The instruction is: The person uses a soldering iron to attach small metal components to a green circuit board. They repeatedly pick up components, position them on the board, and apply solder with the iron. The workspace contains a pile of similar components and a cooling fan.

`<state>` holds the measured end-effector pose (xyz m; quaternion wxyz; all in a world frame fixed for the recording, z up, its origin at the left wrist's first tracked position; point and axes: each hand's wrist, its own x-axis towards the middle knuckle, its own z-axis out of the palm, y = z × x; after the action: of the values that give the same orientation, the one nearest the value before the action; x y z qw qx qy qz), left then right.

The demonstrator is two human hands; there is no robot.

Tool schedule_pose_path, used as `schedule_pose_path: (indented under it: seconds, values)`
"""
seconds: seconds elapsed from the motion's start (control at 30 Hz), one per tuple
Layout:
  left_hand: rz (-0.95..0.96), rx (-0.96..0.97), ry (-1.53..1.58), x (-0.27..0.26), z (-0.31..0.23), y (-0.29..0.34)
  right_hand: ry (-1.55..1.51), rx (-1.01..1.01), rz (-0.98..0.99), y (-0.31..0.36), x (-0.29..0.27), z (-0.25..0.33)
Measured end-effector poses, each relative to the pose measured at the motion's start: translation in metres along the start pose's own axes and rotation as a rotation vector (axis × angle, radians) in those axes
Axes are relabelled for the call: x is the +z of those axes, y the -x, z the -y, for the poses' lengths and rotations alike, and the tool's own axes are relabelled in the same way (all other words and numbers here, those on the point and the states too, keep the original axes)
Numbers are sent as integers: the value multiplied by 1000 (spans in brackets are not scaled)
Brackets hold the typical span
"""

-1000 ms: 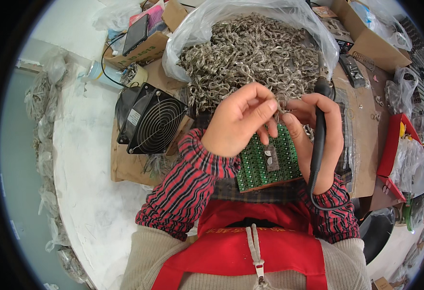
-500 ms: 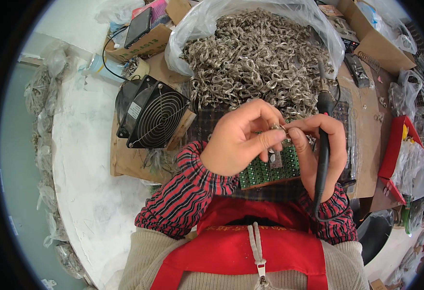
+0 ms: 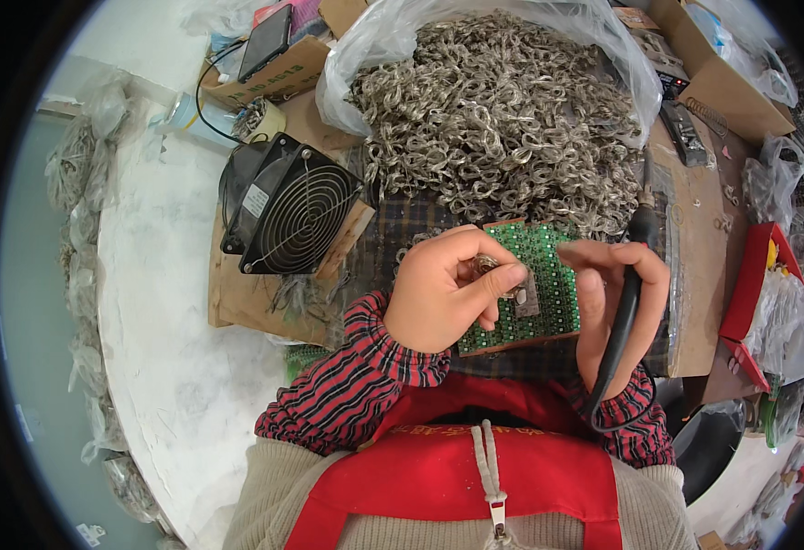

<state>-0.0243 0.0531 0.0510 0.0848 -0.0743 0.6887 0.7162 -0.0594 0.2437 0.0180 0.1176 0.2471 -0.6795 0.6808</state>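
Holding, left hand (image 3: pixel 443 289): one small silvery metal piece (image 3: pixel 484 263), pinched between thumb and curled fingers, partly hidden, exact form not clear, raised over the board's left part. Right hand (image 3: pixel 599 339): black-handled soldering iron (image 3: pixel 641 226) with a dark cord, lodged among the fingers, metal end pointing away from the wearer; thumb and fingertips parted, nothing seen between them

Beneath the hands: one rectangular green circuit board (image 3: pixel 553 266), set with rows of small components, on a dark plaid cloth (image 3: pixel 411 215). Behind: a heaped pile of silvery-grey looped strands (image 3: pixel 503 119) in a clear plastic bag (image 3: pixel 347 87)

Condition: work on the single piece judged midway, as it is in hand and not set down; finished count cannot be told; the pile, large, suggests much remaining
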Motion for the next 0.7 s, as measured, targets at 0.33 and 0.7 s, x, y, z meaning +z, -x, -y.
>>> schedule_pose_path:
  seconds: [0.33,0.7]
  values:
    - [-41,225,-293,8,16,2,148,-23,187,2,11,2]
    - [-32,81,-65,10,19,3,215,11,64,12,1,1]
